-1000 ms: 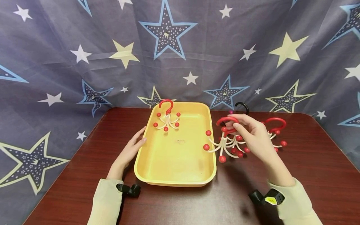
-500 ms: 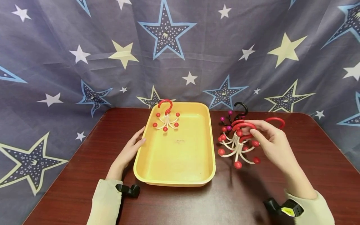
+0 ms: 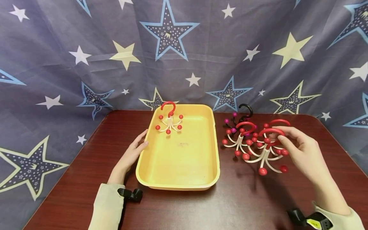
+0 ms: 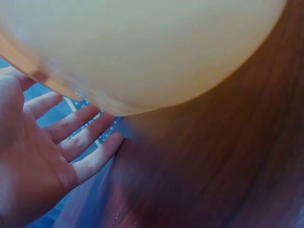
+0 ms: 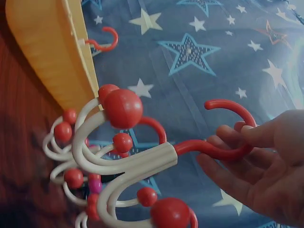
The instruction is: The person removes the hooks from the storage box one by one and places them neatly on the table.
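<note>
In the head view, my right hand (image 3: 306, 151) pinches the red hook of a white claw hanger (image 3: 266, 154) whose arms end in red balls. The right wrist view shows that hook between thumb and fingers, with the white arms (image 5: 147, 159) pointing left. Fairly straight fingers of my left hand (image 3: 132, 155) touch the left side of a yellow tray (image 3: 178, 174); in the left wrist view they spread beside its outer wall. A matching hanger (image 3: 170, 118) is in the tray's far left corner, its hook above the rim.
Right of the tray stands another red-and-white hanger (image 3: 239, 141). One more, with a red hook (image 3: 280, 121), is partly hidden behind the held one. A black hanger (image 3: 246, 110) with purple balls is farther back. A star-patterned cloth (image 3: 184, 64) hangs behind the brown table (image 3: 184, 210).
My right hand has carried the pinched hanger rightward and slightly nearer, from beside the tray's right rim to in front of the rightmost hanger. My left hand stays at the tray.
</note>
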Motion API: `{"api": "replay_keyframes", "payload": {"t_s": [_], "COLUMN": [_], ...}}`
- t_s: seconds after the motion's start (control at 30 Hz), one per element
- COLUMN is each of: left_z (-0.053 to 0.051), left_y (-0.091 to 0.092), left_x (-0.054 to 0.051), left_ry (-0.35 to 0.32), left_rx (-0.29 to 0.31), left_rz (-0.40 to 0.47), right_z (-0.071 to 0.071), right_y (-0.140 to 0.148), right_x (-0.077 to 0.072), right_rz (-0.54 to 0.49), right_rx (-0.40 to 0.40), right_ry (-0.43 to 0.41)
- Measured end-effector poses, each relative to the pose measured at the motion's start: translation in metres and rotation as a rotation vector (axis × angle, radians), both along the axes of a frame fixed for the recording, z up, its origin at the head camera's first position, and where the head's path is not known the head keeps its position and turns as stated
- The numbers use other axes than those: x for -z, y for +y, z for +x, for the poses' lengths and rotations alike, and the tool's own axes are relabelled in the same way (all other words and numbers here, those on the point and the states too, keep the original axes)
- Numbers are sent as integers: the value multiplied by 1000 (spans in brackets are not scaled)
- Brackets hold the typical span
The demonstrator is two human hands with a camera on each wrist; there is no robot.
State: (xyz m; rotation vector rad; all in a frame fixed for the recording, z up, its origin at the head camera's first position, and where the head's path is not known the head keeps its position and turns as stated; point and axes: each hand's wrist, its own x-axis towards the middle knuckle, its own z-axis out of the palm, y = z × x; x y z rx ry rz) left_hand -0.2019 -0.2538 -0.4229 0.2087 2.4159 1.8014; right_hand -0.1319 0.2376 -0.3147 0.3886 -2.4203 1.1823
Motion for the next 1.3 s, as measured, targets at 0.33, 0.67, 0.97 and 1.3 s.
{"api": "replay_keyframes", "payload": {"t_s": [0.33, 0.67, 0.97, 1.3], "left_z": [0, 1, 3, 1], "left_y": [0, 1, 3, 0], "left_x": [0, -1, -5, 1], "left_ry": [10, -1, -20, 9], "left_rx": [5, 2, 1, -1], "left_rz": [-2, 19, 28, 16], "right_z": [-1, -12, -20, -35], "right_y": [23, 34, 38, 60], "right_x": [13, 32, 47, 81], "right_rz": [16, -37, -73, -91], "right_rx": [93, 88, 46, 59], "right_ry": [6, -50, -54, -78]}}
